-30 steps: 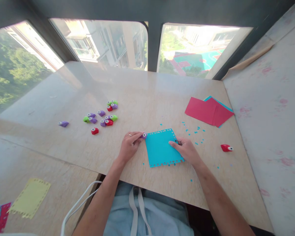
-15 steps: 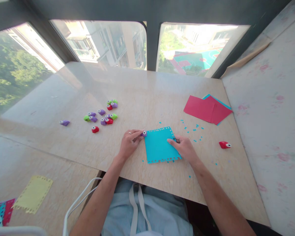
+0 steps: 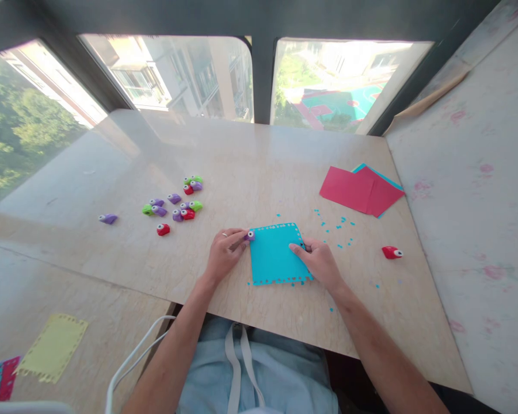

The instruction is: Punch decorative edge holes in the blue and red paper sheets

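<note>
A square sheet of blue paper (image 3: 274,256) lies in front of me, with punched holes along its top, right and bottom edges. My left hand (image 3: 227,251) grips a small purple craft punch (image 3: 250,235), which sits over the paper's upper left corner. At the right edge, my right hand (image 3: 320,260) pinches the sheet, thumb on top and fingers curled underneath. The left edge below the punch looks straight. Small blue cut-outs (image 3: 340,224) are scattered to the right of the sheet, and a few lie near its lower edge.
Several purple, green and red punches (image 3: 172,208) cluster at left, with one purple punch (image 3: 107,219) farther out. A red punch (image 3: 392,252) lies at right, below stacked red paper (image 3: 354,190). Yellow punched paper (image 3: 54,347) and a white cable (image 3: 125,362) are at lower left.
The view has shifted slightly, so everything sits a little farther left. Both hands keep their hold on the punch and the paper, with no clear movement between them.
</note>
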`<state>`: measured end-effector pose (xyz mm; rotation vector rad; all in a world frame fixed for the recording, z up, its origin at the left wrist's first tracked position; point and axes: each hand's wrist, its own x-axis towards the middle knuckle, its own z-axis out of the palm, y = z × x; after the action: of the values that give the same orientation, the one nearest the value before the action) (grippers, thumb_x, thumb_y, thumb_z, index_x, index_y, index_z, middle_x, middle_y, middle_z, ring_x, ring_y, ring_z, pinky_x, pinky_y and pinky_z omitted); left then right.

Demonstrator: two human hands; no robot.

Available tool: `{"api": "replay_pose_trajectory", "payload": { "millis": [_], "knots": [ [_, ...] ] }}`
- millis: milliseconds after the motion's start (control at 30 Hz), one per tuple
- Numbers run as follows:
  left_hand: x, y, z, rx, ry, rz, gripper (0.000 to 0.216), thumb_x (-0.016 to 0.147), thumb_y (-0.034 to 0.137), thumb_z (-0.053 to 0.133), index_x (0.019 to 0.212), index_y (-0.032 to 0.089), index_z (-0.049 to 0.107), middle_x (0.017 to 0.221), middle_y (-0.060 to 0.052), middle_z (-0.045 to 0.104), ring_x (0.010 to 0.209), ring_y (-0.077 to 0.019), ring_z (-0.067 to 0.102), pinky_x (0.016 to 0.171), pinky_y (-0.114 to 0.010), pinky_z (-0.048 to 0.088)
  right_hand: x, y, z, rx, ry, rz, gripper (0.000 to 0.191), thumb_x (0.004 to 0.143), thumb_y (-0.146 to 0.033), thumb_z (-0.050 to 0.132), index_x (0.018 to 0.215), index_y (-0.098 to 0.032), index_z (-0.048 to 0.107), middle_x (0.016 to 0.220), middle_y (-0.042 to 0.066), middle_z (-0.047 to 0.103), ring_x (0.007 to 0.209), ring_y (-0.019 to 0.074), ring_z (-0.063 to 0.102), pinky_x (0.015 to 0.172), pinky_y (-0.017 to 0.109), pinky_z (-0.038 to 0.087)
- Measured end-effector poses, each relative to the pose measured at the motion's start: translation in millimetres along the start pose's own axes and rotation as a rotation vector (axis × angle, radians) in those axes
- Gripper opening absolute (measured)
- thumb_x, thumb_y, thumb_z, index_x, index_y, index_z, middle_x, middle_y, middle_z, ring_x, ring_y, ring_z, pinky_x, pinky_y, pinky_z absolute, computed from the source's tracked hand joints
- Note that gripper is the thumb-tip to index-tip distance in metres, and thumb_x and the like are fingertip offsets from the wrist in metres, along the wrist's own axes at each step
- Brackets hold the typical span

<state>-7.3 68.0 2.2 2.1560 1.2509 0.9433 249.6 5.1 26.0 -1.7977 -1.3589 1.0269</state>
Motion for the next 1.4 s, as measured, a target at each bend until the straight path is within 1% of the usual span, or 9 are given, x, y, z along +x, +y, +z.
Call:
{"api": "replay_pose_trajectory", "payload": {
  "millis": [133,300,433,633,867,1133,1267,1400],
  "knots": [
    [-1.0,1.2,-1.5,-0.009,0.012,-0.007,0.023,0.088,0.026,0.064,0.11,0.025,0.071,0.109,-0.007,0.072,0.101,-0.0224,0.064,0.09,-0.042,0.051,0.0,2.1,-2.6,0.045,-0.001,0.025,0.043,0.08,-0.06,0.055,0.068,-0.018,0.054,0.059,-0.004,0.036,0.055,0.0103,0.031,0.047,0.024,0.025],
    [-2.2,0.3,-2.1,-0.002,0.009,0.011,0.024,0.089,0.024,0.063,0.112,0.025,0.071,0.109,-0.007,0.072,0.1,-0.0222,0.064,0.09,-0.042,0.051,0.8,4.8,-5.0,0.085,-0.028,0.038,0.042,0.081,-0.059,0.055,0.076,-0.017,0.06,0.062,-0.002,0.042,0.056,0.0106,0.035,0.047,0.022,0.028],
    [-1.8,0.0,-2.3,-0.007,0.007,0.024,0.023,0.09,0.027,0.062,0.111,0.026,0.071,0.108,-0.007,0.072,0.1,-0.0221,0.065,0.089,-0.042,0.052,0.7,2.9,-1.9,0.022,-0.016,0.008,0.042,0.082,-0.058,0.054,0.071,-0.017,0.059,0.061,-0.001,0.041,0.058,0.0114,0.036,0.047,0.022,0.029],
    [-1.0,-0.9,-1.5,-0.005,0.012,0.03,0.021,0.091,0.028,0.062,0.109,0.026,0.072,0.107,-0.007,0.073,0.098,-0.0219,0.065,0.088,-0.041,0.052,-0.2,0.1,1.2,-0.018,0.01,-0.002,0.042,0.082,-0.057,0.054,0.067,-0.018,0.057,0.06,-0.002,0.036,0.056,0.0106,0.033,0.045,0.022,0.025],
    [-1.1,0.4,-0.8,0.005,0.011,0.017,0.023,0.09,0.028,0.062,0.112,0.026,0.071,0.109,-0.007,0.072,0.1,-0.0224,0.065,0.089,-0.043,0.051,0.8,1.5,-1.8,0.01,-0.018,0.003,0.044,0.083,-0.059,0.054,0.077,-0.017,0.064,0.061,-0.001,0.044,0.057,0.0121,0.038,0.047,0.023,0.031],
    [-0.8,1.1,-0.1,0.022,0.016,0.008,0.021,0.09,0.027,0.062,0.109,0.025,0.071,0.107,-0.007,0.072,0.099,-0.0222,0.065,0.089,-0.042,0.051,0.5,3.8,-1.5,0.012,-0.028,0.021,0.042,0.083,-0.058,0.054,0.075,-0.017,0.062,0.061,-0.002,0.044,0.058,0.012,0.038,0.049,0.024,0.031],
    [-0.3,1.7,-0.1,0.026,0.018,0.01,0.019,0.089,0.026,0.063,0.106,0.025,0.072,0.106,-0.007,0.072,0.099,-0.0222,0.065,0.088,-0.041,0.051,0.3,4.0,-0.7,0.01,-0.024,0.012,0.041,0.082,-0.057,0.055,0.071,-0.018,0.059,0.061,-0.002,0.043,0.057,0.0114,0.038,0.05,0.024,0.029],
    [-0.6,3.7,-0.4,0.027,0.006,0.001,0.021,0.087,0.023,0.063,0.107,0.024,0.071,0.107,-0.007,0.072,0.1,-0.0227,0.064,0.09,-0.042,0.05,0.2,3.1,-1.3,0.019,-0.042,0.016,0.041,0.083,-0.057,0.054,0.075,-0.018,0.061,0.062,-0.001,0.046,0.058,0.0125,0.04,0.051,0.025,0.03]
  ]
}}
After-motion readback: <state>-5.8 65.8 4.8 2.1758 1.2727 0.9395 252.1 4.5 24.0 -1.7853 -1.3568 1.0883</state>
